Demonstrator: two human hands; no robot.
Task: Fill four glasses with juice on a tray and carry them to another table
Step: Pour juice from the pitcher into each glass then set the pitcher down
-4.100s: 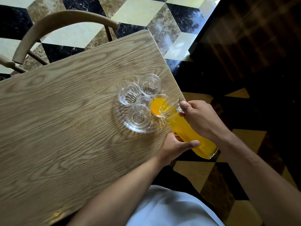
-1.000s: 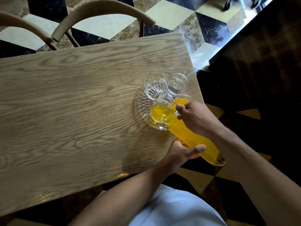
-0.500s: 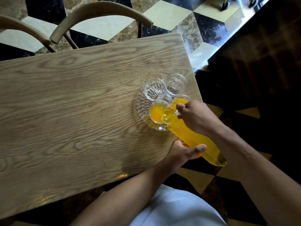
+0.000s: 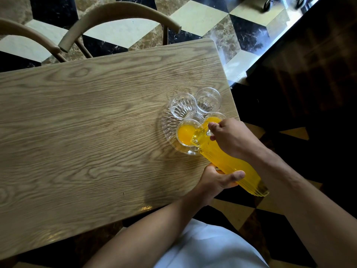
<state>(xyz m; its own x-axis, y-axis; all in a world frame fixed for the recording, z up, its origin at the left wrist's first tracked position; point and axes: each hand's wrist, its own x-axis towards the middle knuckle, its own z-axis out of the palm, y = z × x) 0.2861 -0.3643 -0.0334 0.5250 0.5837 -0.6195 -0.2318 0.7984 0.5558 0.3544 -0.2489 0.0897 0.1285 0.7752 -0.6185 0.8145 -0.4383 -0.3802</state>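
A round clear glass tray (image 4: 167,126) sits near the right edge of the wooden table (image 4: 87,122), with several glasses on it. The two far glasses, left (image 4: 182,107) and right (image 4: 208,101), are empty. The near left glass (image 4: 185,132) holds orange juice, and juice runs into it from the tilted ribbed jug (image 4: 228,163). The near right glass (image 4: 212,118) also holds juice and is partly hidden by my right hand (image 4: 233,140), which grips the jug near its neck. My left hand (image 4: 216,180) holds the jug's body from below.
Two curved wooden chair backs (image 4: 119,12) stand behind the table's far side. The floor is a black, cream and brown cube pattern (image 4: 202,18). A dark cabinet or counter (image 4: 309,64) rises to the right of the table. The tray lies close to the table's right edge.
The jug's spout has moved from the near right glass to the near left glass, and that glass has filled with juice. Both hands keep their hold on the jug.
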